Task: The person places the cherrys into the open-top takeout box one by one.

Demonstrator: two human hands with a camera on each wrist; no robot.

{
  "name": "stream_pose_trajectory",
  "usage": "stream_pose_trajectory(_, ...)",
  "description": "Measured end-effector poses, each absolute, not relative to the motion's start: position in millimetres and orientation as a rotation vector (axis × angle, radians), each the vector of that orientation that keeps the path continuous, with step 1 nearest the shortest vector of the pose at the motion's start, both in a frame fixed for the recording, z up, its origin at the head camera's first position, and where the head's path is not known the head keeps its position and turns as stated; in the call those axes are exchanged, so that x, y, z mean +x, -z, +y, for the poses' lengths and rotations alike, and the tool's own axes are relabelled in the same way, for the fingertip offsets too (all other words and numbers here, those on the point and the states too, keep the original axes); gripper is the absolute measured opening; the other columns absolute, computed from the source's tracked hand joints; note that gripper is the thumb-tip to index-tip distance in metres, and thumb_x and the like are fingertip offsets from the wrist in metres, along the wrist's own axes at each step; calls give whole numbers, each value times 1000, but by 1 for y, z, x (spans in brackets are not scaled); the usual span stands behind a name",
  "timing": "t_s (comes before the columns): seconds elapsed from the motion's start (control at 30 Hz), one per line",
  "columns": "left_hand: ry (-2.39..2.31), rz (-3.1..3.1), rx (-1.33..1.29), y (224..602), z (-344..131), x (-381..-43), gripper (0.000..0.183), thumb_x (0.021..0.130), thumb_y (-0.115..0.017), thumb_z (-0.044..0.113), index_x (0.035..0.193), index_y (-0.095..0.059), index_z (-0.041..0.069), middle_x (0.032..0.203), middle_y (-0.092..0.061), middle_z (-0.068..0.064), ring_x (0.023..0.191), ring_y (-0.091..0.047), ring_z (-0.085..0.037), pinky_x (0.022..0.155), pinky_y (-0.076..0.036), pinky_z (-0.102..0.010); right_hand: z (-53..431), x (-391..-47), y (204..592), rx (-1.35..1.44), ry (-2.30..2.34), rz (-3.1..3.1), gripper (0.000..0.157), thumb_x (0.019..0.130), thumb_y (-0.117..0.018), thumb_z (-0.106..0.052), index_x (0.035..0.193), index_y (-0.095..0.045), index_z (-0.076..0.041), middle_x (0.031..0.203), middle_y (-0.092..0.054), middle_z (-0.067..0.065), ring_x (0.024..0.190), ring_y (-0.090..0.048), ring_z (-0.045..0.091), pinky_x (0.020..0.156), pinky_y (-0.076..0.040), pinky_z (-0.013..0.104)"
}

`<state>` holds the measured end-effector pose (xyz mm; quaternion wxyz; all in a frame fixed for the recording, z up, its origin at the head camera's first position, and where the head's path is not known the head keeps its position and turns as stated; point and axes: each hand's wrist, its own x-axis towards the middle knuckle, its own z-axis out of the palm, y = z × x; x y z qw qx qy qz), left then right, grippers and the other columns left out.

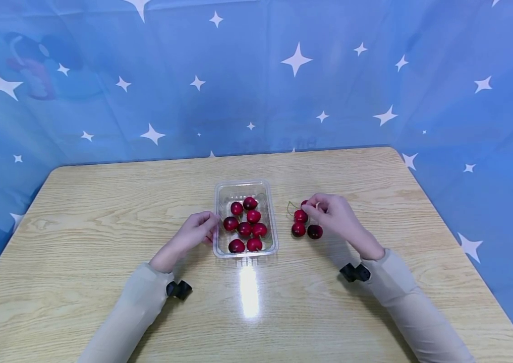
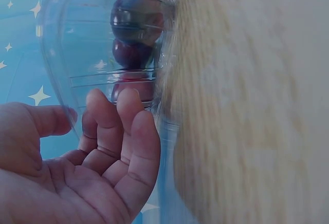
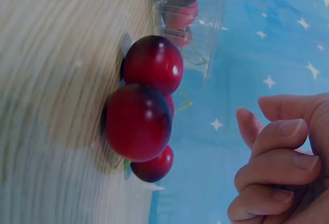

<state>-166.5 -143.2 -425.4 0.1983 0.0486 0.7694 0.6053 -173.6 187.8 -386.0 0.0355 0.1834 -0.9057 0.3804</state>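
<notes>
In the head view a clear plastic container point(image 1: 274, 237) stands mid-table with several dark red cherries point(image 1: 244, 229) inside. My left hand point(image 1: 195, 231) holds its left side, the thumb at the rim and curled fingers against the outer wall point(image 2: 77, 54). To the right of the container a small group of loose cherries point(image 1: 298, 230) lies on the table, with a green stem point(image 1: 289, 206) showing. Over this group is my right hand point(image 1: 334, 216), its fingers bent and nothing visible between them. The right wrist view shows it apart from the near cherries point(image 3: 139, 124).
The wooden table point(image 1: 102, 217) reaches to a blue star-patterned cloth point(image 1: 247, 75) behind it. Light glares off the tabletop just in front of the container. Black wrist cameras point(image 1: 355, 273) sit at both sleeves.
</notes>
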Motion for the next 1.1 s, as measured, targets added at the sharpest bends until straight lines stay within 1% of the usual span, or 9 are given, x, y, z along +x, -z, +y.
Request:
stream_pose_trajectory(0.17, -1698, 2147, 134, 426, -143, -166, 28, 101, -42, 16, 86, -50, -6, 67, -53, -3, 58, -52, -13, 55, -50, -26, 191, -175, 388, 513, -1149, -2835, 11, 90, -63, -15, 88, -67, -4, 48, -35, -5, 39, -28, 5, 41, -26, 24)
stream_pose_trajectory(0.4, -1696, 2154, 145, 425, -144, -166, 29, 101, -42, 16, 92, -52, -9, 68, -53, -3, 59, -52, -13, 56, -50, -26, 198, -181, 395, 495, -1077, -2864, 9, 87, -65, -10, 86, -66, -2, 48, -37, -5, 39, -29, 3, 41, -26, 22)
stream_pose_trajectory(0.57, -1693, 2157, 144, 424, -143, -165, 29, 101, -42, 17, 93, -52, -9, 67, -53, -2, 59, -52, -13, 56, -50, -26, 202, -184, 398, 460, -1049, -2928, 8, 87, -65, -10, 84, -65, -3, 49, -39, -5, 42, -33, 5, 43, -28, 23)
stream_pose_trajectory(0.83, -1712, 2150, 126, 421, -141, -166, 27, 100, -42, 16, 86, -51, -6, 67, -52, -2, 58, -52, -13, 56, -50, -26, 206, -189, 403, 420, -1032, -3043, 7, 86, -64, -7, 82, -65, -2, 52, -45, -4, 48, -39, 11, 43, -31, 24)
stream_pose_trajectory(1.1, -1707, 2137, 143, 421, -142, -165, 28, 101, -41, 16, 89, -51, -8, 67, -53, -2, 58, -52, -13, 56, -50, -26, 207, -193, 410, 401, -958, -3085, 7, 83, -65, -8, 79, -64, -3, 53, -50, -4, 49, -43, 11, 47, -35, 26)
